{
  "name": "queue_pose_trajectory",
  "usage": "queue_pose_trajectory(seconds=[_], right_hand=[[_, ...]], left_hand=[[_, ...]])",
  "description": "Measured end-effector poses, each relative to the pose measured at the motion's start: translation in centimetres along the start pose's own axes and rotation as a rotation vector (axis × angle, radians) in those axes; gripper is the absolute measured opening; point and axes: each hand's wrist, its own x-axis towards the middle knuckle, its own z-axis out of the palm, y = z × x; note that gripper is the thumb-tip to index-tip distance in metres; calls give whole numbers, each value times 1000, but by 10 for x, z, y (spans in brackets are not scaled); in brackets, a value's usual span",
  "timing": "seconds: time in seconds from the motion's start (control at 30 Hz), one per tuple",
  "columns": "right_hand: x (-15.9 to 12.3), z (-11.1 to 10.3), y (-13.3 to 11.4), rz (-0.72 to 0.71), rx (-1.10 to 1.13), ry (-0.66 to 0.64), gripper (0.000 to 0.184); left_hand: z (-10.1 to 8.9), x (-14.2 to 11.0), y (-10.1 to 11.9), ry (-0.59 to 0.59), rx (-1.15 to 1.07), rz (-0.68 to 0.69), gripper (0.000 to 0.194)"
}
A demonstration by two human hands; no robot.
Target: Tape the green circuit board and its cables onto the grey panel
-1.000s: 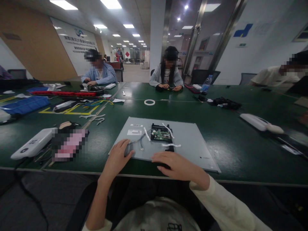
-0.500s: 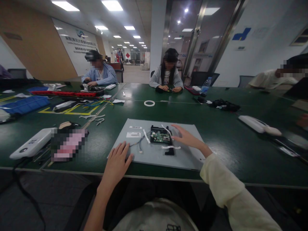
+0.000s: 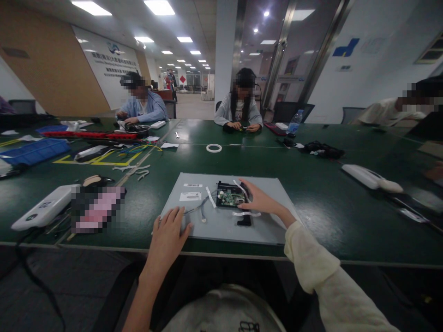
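Observation:
A flat grey panel point(image 3: 221, 230) lies on the green table in front of me. On it sits a green circuit board point(image 3: 230, 197) in a black bracket point(image 3: 244, 221), with white tape strips point(image 3: 246, 214) around it. Thin wires point(image 3: 203, 213) run from the board toward the left. My left hand point(image 3: 169, 230) rests with fingers spread over the panel's near left corner. My right hand point(image 3: 259, 198) reaches over the panel, thumb and forefinger apart at the bracket's right side, by the upper tape strip; whether they touch it I cannot tell.
A tape roll point(image 3: 213, 148) lies beyond the panel. Left are a white power bank-like device point(image 3: 46, 206), a pink item point(image 3: 100, 207) and a blue tray point(image 3: 36, 151). Another white device point(image 3: 362, 177) lies right. Co-workers sit across the table, near a water bottle point(image 3: 295, 121).
My right hand has gone from the panel's near edge up to the right side of the bracket, then slightly left against it. My left hand stays at the near left corner.

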Motion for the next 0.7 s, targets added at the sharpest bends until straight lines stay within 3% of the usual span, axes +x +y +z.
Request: queue_pose_trajectory(seconds=[0.13,0.37,0.57,0.7], right_hand=[[-2,0,-2,47,40,5,96],[-3,2,-5,84,54,27,95],[-7,13,-8,47,-155,228,85],[-13,18,-7,68,-213,262,83]], left_hand=[[-5,6,5,14,-36,12,40],[-9,16,23,183,-122,189,39],[-4,14,45,125,-207,313,30],[1,12,54,68,-229,325,31]])
